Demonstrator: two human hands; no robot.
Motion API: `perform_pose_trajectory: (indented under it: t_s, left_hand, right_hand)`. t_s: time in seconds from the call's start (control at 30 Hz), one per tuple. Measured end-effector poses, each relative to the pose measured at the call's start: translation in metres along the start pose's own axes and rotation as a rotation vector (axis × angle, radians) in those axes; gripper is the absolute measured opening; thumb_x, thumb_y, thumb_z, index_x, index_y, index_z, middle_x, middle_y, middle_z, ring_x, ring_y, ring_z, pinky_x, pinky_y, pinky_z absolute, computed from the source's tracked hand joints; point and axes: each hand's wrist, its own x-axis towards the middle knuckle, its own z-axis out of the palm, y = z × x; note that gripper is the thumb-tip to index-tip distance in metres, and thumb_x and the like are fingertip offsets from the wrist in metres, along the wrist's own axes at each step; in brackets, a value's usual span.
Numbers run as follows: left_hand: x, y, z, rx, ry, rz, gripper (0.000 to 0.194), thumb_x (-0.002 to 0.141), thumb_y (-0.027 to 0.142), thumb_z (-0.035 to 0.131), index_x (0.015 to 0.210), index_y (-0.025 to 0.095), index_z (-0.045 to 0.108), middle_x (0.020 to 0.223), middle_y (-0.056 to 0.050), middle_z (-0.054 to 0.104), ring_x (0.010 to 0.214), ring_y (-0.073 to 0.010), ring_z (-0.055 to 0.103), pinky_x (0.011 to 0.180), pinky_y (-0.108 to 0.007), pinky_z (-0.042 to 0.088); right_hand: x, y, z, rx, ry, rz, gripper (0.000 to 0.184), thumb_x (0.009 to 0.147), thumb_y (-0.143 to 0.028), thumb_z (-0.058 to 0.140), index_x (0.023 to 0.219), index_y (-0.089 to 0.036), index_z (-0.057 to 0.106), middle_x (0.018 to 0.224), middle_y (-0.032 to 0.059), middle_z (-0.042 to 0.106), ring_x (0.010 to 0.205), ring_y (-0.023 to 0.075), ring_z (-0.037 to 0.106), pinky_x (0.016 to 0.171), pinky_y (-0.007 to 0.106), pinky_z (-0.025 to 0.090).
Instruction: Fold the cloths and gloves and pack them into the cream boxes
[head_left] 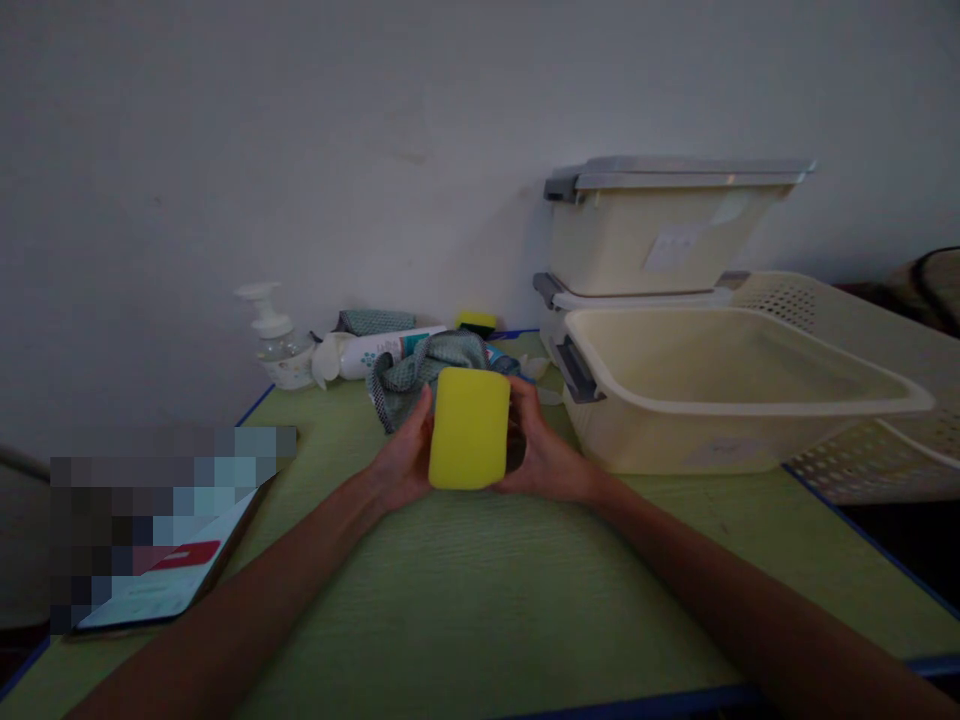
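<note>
A yellow sponge (470, 430) with rounded corners is held up over the green table (480, 600), its broad face toward me. My left hand (405, 455) grips its left edge, and my right hand (544, 450) is closed on its right edge, with some fingers hidden behind it. Just beyond the sponge lies a crumpled grey-green cloth (442, 355). A second sponge (477, 322), yellow with a dark side, rests farther back by the wall.
At the back left stand a clear pump bottle (281, 345) and a white spray bottle (367, 352) on its side. An open cream bin (690, 430), a lidded box (660, 235) and a perforated basket (885, 330) occupy the right. A partly pixelated tablet-like object (180, 560) lies left.
</note>
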Motion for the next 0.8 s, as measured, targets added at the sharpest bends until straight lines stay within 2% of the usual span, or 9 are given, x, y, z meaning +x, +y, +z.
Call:
perform_pose_trajectory:
  t_s: [0.1,0.17,0.23,0.37,0.47,0.6,0.8]
  left_hand:
    - [-0.002,0.001,-0.001,-0.012,-0.039,0.015,0.053,0.095,0.044,0.025,0.133,0.012,0.042,0.105,-0.014,0.068,0.094,-0.0248,0.066,0.088,-0.040,0.047]
    - [-0.003,0.002,0.000,-0.024,-0.076,0.013,0.054,0.095,0.044,0.022,0.134,0.012,0.040,0.105,-0.014,0.068,0.094,-0.0249,0.066,0.090,-0.042,0.046]
    - [-0.003,0.002,0.000,-0.038,-0.118,0.001,0.056,0.095,0.046,0.019,0.134,0.012,0.040,0.104,-0.014,0.068,0.094,-0.0253,0.066,0.091,-0.043,0.046]
    - [-0.003,0.002,0.000,-0.049,-0.123,-0.017,0.054,0.095,0.045,0.020,0.135,0.014,0.038,0.104,-0.013,0.069,0.092,-0.0248,0.066,0.091,-0.043,0.045]
    - [-0.003,0.000,-0.003,-0.047,-0.074,-0.020,0.048,0.095,0.040,0.027,0.136,0.017,0.038,0.104,-0.010,0.069,0.090,-0.0228,0.067,0.091,-0.040,0.045]
    - [-0.001,-0.001,-0.007,-0.044,-0.028,-0.028,0.044,0.095,0.035,0.032,0.135,0.019,0.039,0.102,-0.008,0.070,0.089,-0.0207,0.067,0.092,-0.036,0.045]
    - [-0.002,0.002,-0.016,-0.069,-0.098,-0.047,0.042,0.092,0.038,0.038,0.123,0.012,0.050,0.084,-0.008,0.073,0.081,-0.0228,0.068,0.084,-0.036,0.049]
  right_hand:
    - [0.001,-0.002,0.000,-0.128,0.075,-0.018,0.101,0.057,-0.032,0.079,0.134,-0.028,0.014,0.140,0.0159,0.025,0.126,0.0286,0.039,0.090,0.044,0.048]
    - [0.001,-0.006,0.000,-0.286,0.133,-0.067,0.104,0.057,-0.030,0.079,0.138,-0.027,0.014,0.146,0.0157,0.016,0.134,0.0303,0.023,0.097,0.047,0.042]
    - [0.001,-0.008,0.002,-0.397,0.146,-0.113,0.110,0.058,-0.028,0.078,0.142,-0.026,0.007,0.148,0.0157,0.014,0.137,0.0298,0.016,0.103,0.049,0.035]
    - [-0.002,-0.008,0.005,-0.516,0.140,-0.207,0.115,0.060,-0.024,0.076,0.142,-0.028,-0.005,0.149,0.0152,0.010,0.137,0.0291,0.015,0.105,0.052,0.029]
    - [-0.004,-0.010,0.007,-0.662,0.136,-0.245,0.108,0.056,-0.018,0.076,0.140,-0.029,0.009,0.148,0.0146,0.007,0.138,0.0318,0.008,0.105,0.055,0.027]
    - [-0.006,-0.022,0.012,-0.832,0.143,-0.170,0.090,0.060,-0.018,0.073,0.136,-0.025,0.025,0.146,0.0170,0.011,0.137,0.0361,0.008,0.105,0.059,0.023]
    - [-0.009,-0.049,0.018,-0.915,0.146,-0.157,0.075,0.064,-0.013,0.068,0.130,-0.023,0.034,0.142,0.0191,0.017,0.134,0.0357,0.017,0.098,0.054,0.036]
